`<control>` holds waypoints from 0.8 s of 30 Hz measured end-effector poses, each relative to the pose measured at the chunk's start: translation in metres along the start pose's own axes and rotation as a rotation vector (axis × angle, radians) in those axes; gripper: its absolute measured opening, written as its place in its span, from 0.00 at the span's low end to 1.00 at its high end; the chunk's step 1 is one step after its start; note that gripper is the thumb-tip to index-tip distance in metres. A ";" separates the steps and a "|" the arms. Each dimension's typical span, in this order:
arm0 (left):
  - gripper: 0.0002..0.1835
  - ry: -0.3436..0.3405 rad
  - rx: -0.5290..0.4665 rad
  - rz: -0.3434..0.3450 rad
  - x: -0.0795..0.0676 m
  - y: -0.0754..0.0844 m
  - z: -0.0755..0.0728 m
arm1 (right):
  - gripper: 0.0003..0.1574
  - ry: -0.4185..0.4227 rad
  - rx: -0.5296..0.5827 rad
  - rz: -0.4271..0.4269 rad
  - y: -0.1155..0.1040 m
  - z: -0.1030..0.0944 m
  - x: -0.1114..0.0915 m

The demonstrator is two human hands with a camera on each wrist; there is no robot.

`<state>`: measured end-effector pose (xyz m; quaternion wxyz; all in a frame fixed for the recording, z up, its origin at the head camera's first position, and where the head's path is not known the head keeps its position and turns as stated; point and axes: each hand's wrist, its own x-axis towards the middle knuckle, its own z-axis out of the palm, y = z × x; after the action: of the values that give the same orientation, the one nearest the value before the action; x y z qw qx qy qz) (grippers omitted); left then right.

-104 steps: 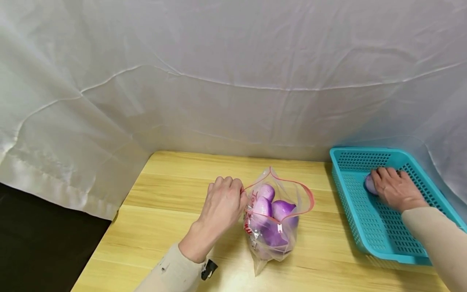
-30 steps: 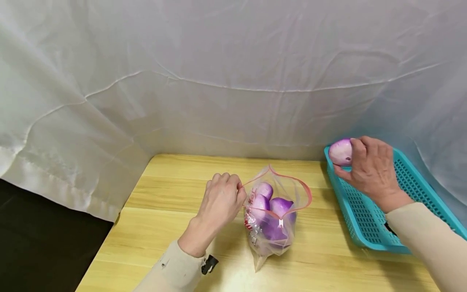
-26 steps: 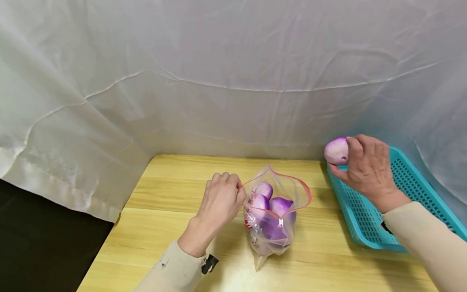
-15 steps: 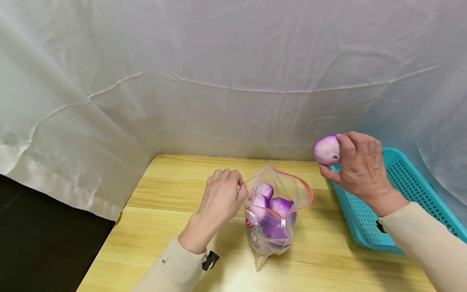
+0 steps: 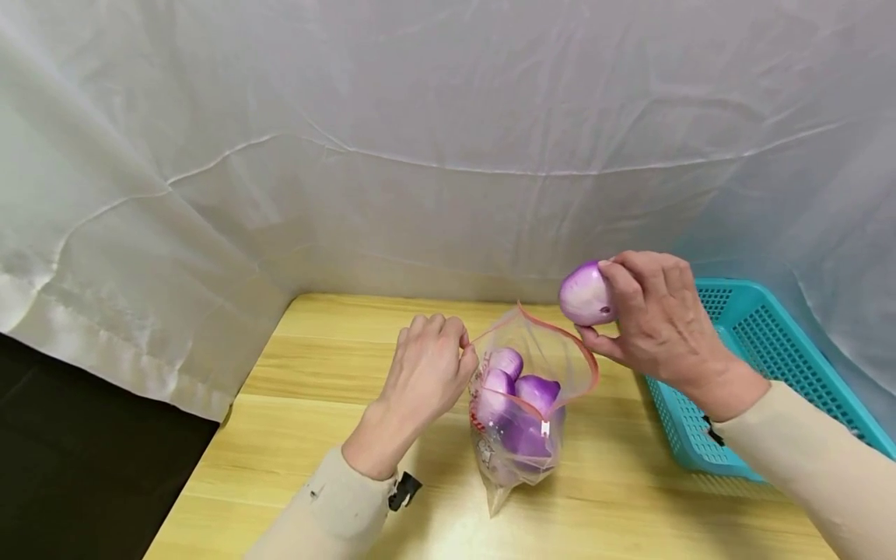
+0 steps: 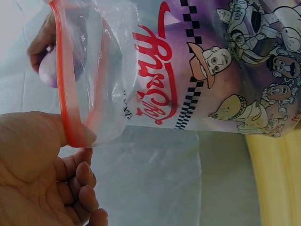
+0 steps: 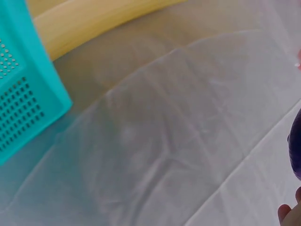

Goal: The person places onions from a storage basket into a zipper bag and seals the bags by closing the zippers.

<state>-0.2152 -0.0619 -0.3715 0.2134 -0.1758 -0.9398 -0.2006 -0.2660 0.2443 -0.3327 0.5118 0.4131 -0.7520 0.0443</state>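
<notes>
In the head view, my left hand (image 5: 427,373) pinches the left side of the red-edged mouth of a clear zip bag (image 5: 505,481). The left wrist view shows thumb and forefinger at that edge and cartoon prints on the bag's side (image 6: 162,70). Several purple-and-white onions (image 5: 537,393) sit inside, and the bag's mouth gapes. My right hand (image 5: 661,323) grips another onion (image 5: 586,294) by its right side, above and behind the bag's right rim. Only the dark edge of that onion (image 7: 295,146) and some fingertips show in the right wrist view.
A turquoise perforated basket (image 5: 759,299) stands on the right of the wooden table (image 5: 315,435), partly behind my right forearm. White cloth (image 5: 448,225) hangs along the back and sides. A dark area (image 5: 91,459) lies past the table's left edge.
My right hand has lifted the onion out of the basket and carried it left to the bag's right rim. The left hand keeps hold of the bag's edge.
</notes>
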 end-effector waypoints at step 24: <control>0.04 -0.011 -0.009 -0.013 0.001 0.000 -0.013 | 0.56 -0.586 0.097 -0.409 -0.028 0.006 0.031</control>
<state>-0.2124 -0.0675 -0.3605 0.2061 -0.1719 -0.9412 -0.2054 -0.2559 0.2051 -0.3205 0.2527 0.5739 -0.7656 -0.1436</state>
